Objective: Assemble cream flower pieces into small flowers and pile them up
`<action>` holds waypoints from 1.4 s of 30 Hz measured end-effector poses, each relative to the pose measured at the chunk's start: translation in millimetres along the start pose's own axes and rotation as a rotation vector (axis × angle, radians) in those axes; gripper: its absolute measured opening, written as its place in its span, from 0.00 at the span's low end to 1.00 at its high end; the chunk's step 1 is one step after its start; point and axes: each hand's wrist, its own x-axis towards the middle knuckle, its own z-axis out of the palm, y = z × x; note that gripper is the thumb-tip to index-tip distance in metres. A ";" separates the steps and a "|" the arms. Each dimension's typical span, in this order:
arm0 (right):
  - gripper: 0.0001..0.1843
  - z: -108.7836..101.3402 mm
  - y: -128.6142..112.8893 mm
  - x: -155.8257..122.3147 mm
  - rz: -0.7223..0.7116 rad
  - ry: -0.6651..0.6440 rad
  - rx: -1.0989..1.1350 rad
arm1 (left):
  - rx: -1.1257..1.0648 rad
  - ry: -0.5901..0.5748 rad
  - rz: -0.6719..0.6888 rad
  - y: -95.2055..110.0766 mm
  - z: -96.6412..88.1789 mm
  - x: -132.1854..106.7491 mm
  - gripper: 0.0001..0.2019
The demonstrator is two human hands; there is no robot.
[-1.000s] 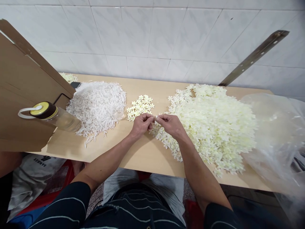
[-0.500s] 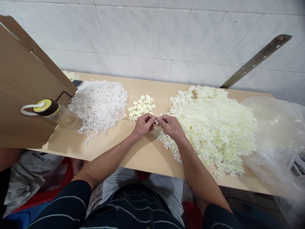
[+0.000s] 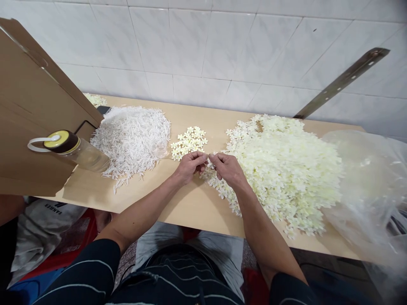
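My left hand [image 3: 190,166] and my right hand [image 3: 229,169] meet fingertip to fingertip over the table, both closed in a pinch. A small white artificial flower [image 3: 209,162] shows between them, at the fingers of my right hand. Whatever my left fingertips hold is too small to make out. Just beyond my left hand lies a small group of pale yellow flowers [image 3: 189,142]. To the right, partly beneath my right hand, spreads a large heap of cream artificial flowers [image 3: 286,165]. Left of my hands is a pile of thin white stem-like pieces [image 3: 133,140].
A clear bottle with a yellow and dark lid [image 3: 68,144] leans beside a tall cardboard sheet [image 3: 38,110] at the left. A clear plastic bag [image 3: 369,178] covers the table's right end. Against the tiled wall slants a metal bar [image 3: 341,82]. Another person's arm [image 3: 11,207] shows at far left.
My hands stay almost in place with a slight shift of the fingers. The white flower between them shows more plainly now.
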 end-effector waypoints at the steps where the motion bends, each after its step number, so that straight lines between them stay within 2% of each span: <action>1: 0.31 -0.5 -0.7 -0.3 0.011 -0.022 0.021 | -0.015 0.005 -0.018 0.6 -0.4 0.4 0.22; 4: 0.30 -4.1 -4.6 -2.3 0.017 -0.099 0.083 | -0.058 0.029 -0.036 1.0 -1.4 2.1 0.22; 7: 0.28 -12.4 -8.5 -3.8 0.006 -0.127 0.149 | -0.063 0.080 0.002 1.2 -1.8 3.3 0.22; 9: 0.28 -19.4 -10.0 -3.6 0.006 -0.104 0.196 | -0.031 0.108 0.044 1.9 -1.5 3.4 0.22; 14: 0.26 -31.1 -10.4 -1.1 -0.015 0.047 0.244 | 0.029 0.108 0.087 2.8 -0.1 2.4 0.21; 17: 0.25 -28.8 -11.2 -1.3 -0.006 0.041 0.254 | 0.085 0.118 0.113 0.8 0.5 2.2 0.20; 21: 0.27 -19.4 -11.0 -1.9 0.041 -0.024 0.210 | 0.211 0.156 0.222 -4.0 1.5 1.9 0.20; 25: 0.28 -13.2 -6.3 -0.4 0.049 -0.063 0.163 | 0.308 0.125 0.252 -7.9 2.2 1.0 0.20; 30: 0.24 -12.1 -1.4 2.0 0.025 -0.024 0.107 | 0.369 0.126 0.295 -7.7 3.6 -2.1 0.18; 36: 0.22 -11.1 -2.2 2.4 0.019 0.039 0.137 | 0.302 0.188 0.294 -6.3 3.0 -1.5 0.19; 42: 0.27 -11.9 -6.2 -0.6 0.043 -0.052 0.060 | 0.236 0.229 0.246 -7.9 -1.7 4.0 0.20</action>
